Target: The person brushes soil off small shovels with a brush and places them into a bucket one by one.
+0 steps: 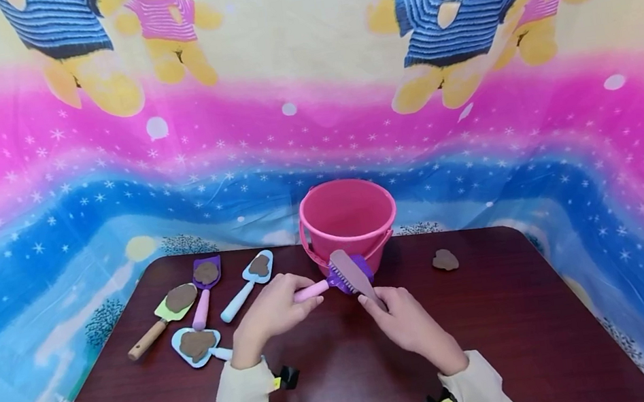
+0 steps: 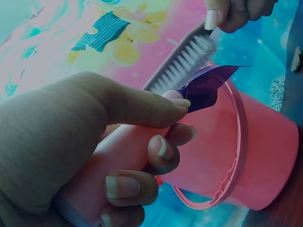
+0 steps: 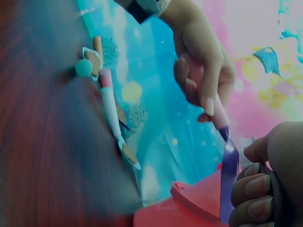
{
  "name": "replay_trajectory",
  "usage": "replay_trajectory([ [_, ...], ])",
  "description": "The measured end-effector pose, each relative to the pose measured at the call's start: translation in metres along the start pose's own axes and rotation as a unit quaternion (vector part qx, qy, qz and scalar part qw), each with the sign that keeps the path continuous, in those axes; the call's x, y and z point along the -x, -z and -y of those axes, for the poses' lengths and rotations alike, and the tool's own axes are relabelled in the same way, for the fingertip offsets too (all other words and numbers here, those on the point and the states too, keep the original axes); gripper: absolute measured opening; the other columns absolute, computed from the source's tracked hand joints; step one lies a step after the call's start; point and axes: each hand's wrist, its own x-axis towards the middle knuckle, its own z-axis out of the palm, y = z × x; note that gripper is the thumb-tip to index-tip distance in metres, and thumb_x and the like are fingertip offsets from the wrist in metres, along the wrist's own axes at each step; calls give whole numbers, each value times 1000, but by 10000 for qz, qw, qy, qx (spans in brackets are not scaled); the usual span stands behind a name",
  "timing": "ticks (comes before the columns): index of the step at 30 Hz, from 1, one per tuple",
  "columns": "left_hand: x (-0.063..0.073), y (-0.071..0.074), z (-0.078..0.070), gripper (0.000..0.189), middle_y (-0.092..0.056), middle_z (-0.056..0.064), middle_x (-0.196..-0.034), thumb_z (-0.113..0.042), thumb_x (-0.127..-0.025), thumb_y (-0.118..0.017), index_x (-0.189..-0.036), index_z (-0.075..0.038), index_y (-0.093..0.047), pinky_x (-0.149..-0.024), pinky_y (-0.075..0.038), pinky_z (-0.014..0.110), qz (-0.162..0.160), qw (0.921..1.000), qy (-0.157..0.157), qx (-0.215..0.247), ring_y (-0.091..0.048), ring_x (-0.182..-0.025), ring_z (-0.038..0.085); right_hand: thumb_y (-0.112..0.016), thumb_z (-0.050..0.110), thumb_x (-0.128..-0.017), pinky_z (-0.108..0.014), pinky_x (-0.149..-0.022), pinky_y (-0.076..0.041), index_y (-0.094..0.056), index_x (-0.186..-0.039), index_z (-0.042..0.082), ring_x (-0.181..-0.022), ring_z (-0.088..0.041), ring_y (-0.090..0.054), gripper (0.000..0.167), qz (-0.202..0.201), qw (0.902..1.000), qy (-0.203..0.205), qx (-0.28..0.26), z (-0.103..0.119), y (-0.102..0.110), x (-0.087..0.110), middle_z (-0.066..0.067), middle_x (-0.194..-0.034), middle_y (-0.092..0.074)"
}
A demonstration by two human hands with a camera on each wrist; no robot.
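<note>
My left hand (image 1: 278, 309) grips the pink handle (image 2: 125, 146) of a small shovel with a purple blade (image 1: 363, 271). In my right hand (image 1: 409, 319) is a brush (image 1: 353, 278) with a greyish back and pale bristles. The bristles lie over the purple blade in the head view; whether they touch it I cannot tell. Both tools are held in front of a pink bucket (image 1: 384, 254), near its rim. The left wrist view shows the bucket's hanging handle (image 2: 241, 127) beside the blade.
At the table's left lie a green shovel (image 1: 167, 314), a purple shovel (image 1: 201, 307) and two light-blue shovels (image 1: 239, 300), each with a brown lump on its blade. Another brown lump (image 1: 445, 260) lies at right. A printed cloth (image 1: 300, 135) hangs behind the dark table (image 1: 519, 331).
</note>
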Motion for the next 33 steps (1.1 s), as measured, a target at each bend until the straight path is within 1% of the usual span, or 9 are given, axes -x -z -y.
replay_trajectory([
  [4, -1, -1, 1, 19, -60, -12, -63, -21, -93, -74, -109, -14, -79, -58, -52, 28, 0, 10000, -24, -42, -53, -53, 7, -60, 33, -103, -23, -47, -35, -59, -76, 19, -49, -6, -38, 30, 42, 9999, 145, 71, 6, -5, 1, 7, -55, -42],
  [7, -2, -2, 1, 16, -59, -12, -61, -22, -92, -74, -106, -15, -79, -57, -51, 28, -1, 10000, -43, -63, -52, -52, 6, -61, 32, -103, -23, -48, -34, -60, -77, 17, -49, -6, -38, 30, 78, 9997, 170, 145, 7, -8, 2, 7, -55, -42],
  [10, -1, -1, 1, 13, -60, -10, -62, -21, -92, -75, -103, -16, -80, -58, -51, 28, 31, 10000, -35, -44, -53, -54, 7, -61, 32, -103, -23, -48, -34, -61, -80, 14, -49, -6, -38, 30, 127, 9997, 130, 151, 7, -8, 2, 6, -56, -43],
  [14, 0, 0, 1, 15, -66, -6, -67, -21, -91, -75, -104, -15, -79, -59, -53, 29, 74, 10000, -3, 17, -56, -58, 9, -60, 34, -103, -22, -47, -35, -61, -80, 15, -50, -6, -38, 30, 174, 9997, 59, 130, 6, -9, 1, 6, -57, -43],
  [17, 1, 1, 2, 16, -67, -7, -69, -21, -91, -75, -105, -14, -79, -59, -53, 29, 82, 10000, 14, 27, -57, -58, 9, -60, 35, -103, -22, -48, -34, -60, -80, 17, -50, -6, -38, 29, 178, 9998, 50, 111, 4, -9, 0, 6, -57, -43],
  [21, 3, 3, 1, 15, -66, -8, -67, -21, -92, -75, -105, -14, -79, -58, -54, 29, 65, 9999, 17, 77, -56, -56, 10, -60, 38, -102, -23, -48, -34, -59, -79, 16, -50, -7, -38, 32, 128, 9999, 46, 74, 0, -8, -2, 5, -57, -43],
  [26, 5, 6, 1, 17, -66, -10, -68, -21, -92, -75, -106, -14, -79, -58, -55, 30, 32, 9999, 27, 135, -57, -58, 10, -60, 41, -102, -24, -48, -35, -58, -79, 16, -51, -8, -38, 34, 87, 9999, -67, 50, -5, -7, -3, 4, -58, -42],
  [28, 5, 6, 2, 18, -66, -11, -69, -22, -91, -76, -107, -14, -79, -59, -55, 29, 40, 9998, 43, 167, -58, -59, 10, -60, 40, -102, -23, -48, -34, -59, -81, 16, -51, -9, -38, 32, 92, 9999, -132, 47, -7, -7, -4, 4, -58, -42],
  [33, 7, 10, 2, 18, -67, -10, -70, -23, -92, -75, -107, -14, -79, -60, -55, 30, 39, 9998, 46, 211, -58, -59, 11, -59, 41, -102, -24, -48, -35, -62, -87, 16, -53, -11, -38, 29, 102, 9997, -229, -41, -10, -5, -4, 2, -60, -43],
])
